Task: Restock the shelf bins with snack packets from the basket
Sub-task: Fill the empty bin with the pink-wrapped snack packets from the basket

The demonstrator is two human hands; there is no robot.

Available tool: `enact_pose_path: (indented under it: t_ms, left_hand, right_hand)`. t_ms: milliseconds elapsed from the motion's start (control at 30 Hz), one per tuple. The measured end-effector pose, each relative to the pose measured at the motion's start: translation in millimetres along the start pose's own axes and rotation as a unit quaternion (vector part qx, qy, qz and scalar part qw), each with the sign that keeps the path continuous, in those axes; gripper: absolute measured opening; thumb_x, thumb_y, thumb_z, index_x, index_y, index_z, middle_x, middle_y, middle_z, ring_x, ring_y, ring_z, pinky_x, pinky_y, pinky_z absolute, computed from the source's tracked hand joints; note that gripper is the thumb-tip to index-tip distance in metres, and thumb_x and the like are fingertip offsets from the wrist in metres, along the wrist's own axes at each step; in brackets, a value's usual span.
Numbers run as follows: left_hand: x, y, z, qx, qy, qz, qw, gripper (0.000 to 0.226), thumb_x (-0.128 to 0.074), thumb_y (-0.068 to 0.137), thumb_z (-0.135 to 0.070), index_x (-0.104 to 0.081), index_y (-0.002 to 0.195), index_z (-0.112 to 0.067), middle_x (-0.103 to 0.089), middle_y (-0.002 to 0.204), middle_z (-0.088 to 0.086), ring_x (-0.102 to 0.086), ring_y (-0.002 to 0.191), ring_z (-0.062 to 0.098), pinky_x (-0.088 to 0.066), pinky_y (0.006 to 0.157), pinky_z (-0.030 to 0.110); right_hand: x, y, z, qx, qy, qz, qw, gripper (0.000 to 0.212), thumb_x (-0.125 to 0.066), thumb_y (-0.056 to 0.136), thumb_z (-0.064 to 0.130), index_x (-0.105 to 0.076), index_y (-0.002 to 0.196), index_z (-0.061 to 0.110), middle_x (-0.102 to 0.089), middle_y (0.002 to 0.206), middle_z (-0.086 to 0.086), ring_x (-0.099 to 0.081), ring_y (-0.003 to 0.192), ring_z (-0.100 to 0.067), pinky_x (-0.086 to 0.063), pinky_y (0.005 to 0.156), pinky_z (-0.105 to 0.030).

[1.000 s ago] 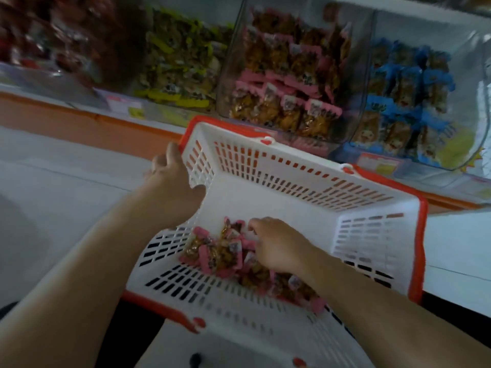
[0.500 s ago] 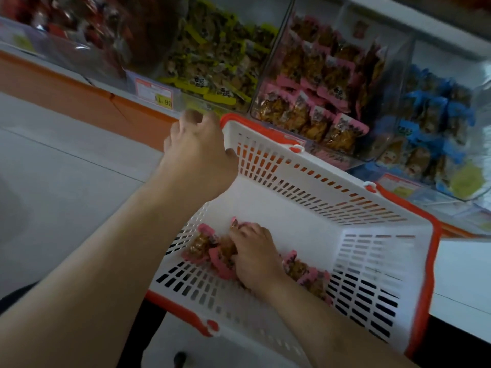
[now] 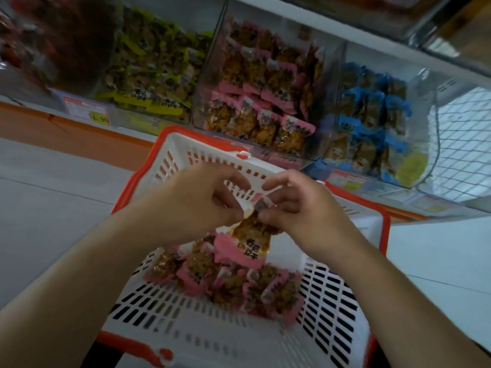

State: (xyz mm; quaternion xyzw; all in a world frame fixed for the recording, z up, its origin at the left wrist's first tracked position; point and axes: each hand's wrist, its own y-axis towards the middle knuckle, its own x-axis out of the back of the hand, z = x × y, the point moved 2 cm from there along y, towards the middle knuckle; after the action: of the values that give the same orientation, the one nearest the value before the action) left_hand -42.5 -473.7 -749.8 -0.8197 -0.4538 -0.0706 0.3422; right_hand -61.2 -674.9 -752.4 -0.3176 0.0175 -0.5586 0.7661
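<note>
We pinch one pink snack packet between both hands, left hand and right hand, fingers clenched on its top edge, above the basket.

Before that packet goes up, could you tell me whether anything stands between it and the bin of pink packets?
Nothing visible does. Both the left hand and right hand pinch the pink packet above the basket. The pink bin sits just beyond the basket's far rim, though its opening is not clearly shown.

The basket is white matt plastic, slotted, with an orange rim; the packets are glossy film; the bins are clear shiny plastic; the far right wire panel looks metal
</note>
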Motion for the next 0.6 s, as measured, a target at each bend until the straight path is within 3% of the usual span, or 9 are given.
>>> enact_pose_path:
  t_ms: [133,267,333,400,467,500,533,600]
  left_hand:
    - [-7.0,2.4,-11.8,-0.046,-0.010,-0.037,0.998,0.068,-0.084,0.085,-0.021,-0.048,0.128,-0.060,-0.074,0.093,-0.019,-0.071,0.084,0.004,-0.059,0.074,0.034]
    - [-16.7,-1.2,-18.7,-0.079,-0.008,-0.044,0.996,0.074,-0.091,0.076,-0.024,-0.053,0.127,-0.060,-0.067,0.100,-0.021,-0.070,0.091,0.006,-0.060,0.079,0.031]
    - [-19.8,0.4,-20.7,-0.078,-0.007,-0.054,0.995,0.078,-0.093,0.074,-0.029,-0.051,0.128,-0.066,-0.063,0.109,-0.029,-0.069,0.093,0.005,-0.060,0.083,0.029]
    - [-21.7,5.1,-20.8,-0.076,0.007,-0.082,0.994,0.082,-0.093,0.073,-0.032,-0.049,0.129,-0.072,-0.064,0.108,-0.031,-0.068,0.095,0.003,-0.059,0.088,0.027]
    - [-21.1,10.2,-21.0,-0.067,-0.005,-0.116,0.991,0.083,-0.093,0.072,-0.029,-0.051,0.129,-0.072,-0.070,0.106,-0.026,-0.069,0.098,0.003,-0.059,0.092,0.029]
    - [-20.0,12.9,-24.2,-0.063,-0.016,-0.130,0.989,0.081,-0.093,0.072,-0.028,-0.053,0.130,-0.069,-0.073,0.104,-0.022,-0.071,0.098,0.004,-0.059,0.092,0.031]
    - [-18.4,16.5,-29.3,-0.063,-0.024,-0.142,0.988,0.080,-0.092,0.073,-0.027,-0.054,0.130,-0.066,-0.075,0.101,-0.018,-0.072,0.097,0.006,-0.060,0.091,0.033]
    - [-13.5,31.4,-42.4,-0.073,-0.019,-0.168,0.983,0.076,-0.092,0.073,-0.028,-0.056,0.131,-0.061,-0.075,0.100,-0.022,-0.072,0.094,0.002,-0.060,0.086,0.029]
  right_hand:
    - [13.0,11.5,2.9,0.017,0.025,-0.038,0.999,0.026,-0.081,0.094,0.020,-0.064,0.110,0.032,-0.077,0.095,0.010,-0.074,0.094,-0.006,-0.061,0.088,-0.041]
    - [22.7,21.1,8.7,0.040,0.027,-0.038,0.998,0.026,-0.080,0.095,0.019,-0.064,0.108,0.034,-0.079,0.096,0.012,-0.073,0.100,-0.006,-0.056,0.100,-0.049]
    - [26.4,23.6,10.3,0.035,0.036,-0.046,0.998,0.023,-0.080,0.094,0.022,-0.064,0.106,0.033,-0.079,0.096,0.014,-0.073,0.094,-0.004,-0.059,0.096,-0.047]
    - [32.9,22.8,9.0,0.045,0.033,-0.069,0.996,0.018,-0.078,0.096,0.028,-0.065,0.106,0.035,-0.077,0.099,0.017,-0.071,0.093,0.000,-0.060,0.091,-0.034]
    - [49.0,17.9,6.0,0.078,-0.042,-0.160,0.983,0.014,-0.073,0.099,0.032,-0.063,0.107,0.038,-0.071,0.099,0.017,-0.066,0.093,0.005,-0.055,0.079,-0.014]
    - [59.0,14.9,4.3,0.097,-0.103,-0.222,0.965,0.015,-0.071,0.099,0.031,-0.061,0.109,0.037,-0.067,0.101,0.017,-0.063,0.093,0.004,-0.051,0.074,-0.011]
    - [67.4,12.0,2.1,0.104,-0.164,-0.270,0.943,0.019,-0.069,0.099,0.028,-0.059,0.115,0.034,-0.062,0.107,0.016,-0.059,0.095,0.001,-0.048,0.074,-0.010]
    - [76.4,12.0,-6.0,0.064,-0.260,-0.285,0.921,0.037,-0.068,0.096,0.025,-0.053,0.130,0.026,-0.054,0.123,0.006,-0.053,0.110,-0.010,-0.048,0.086,-0.019]
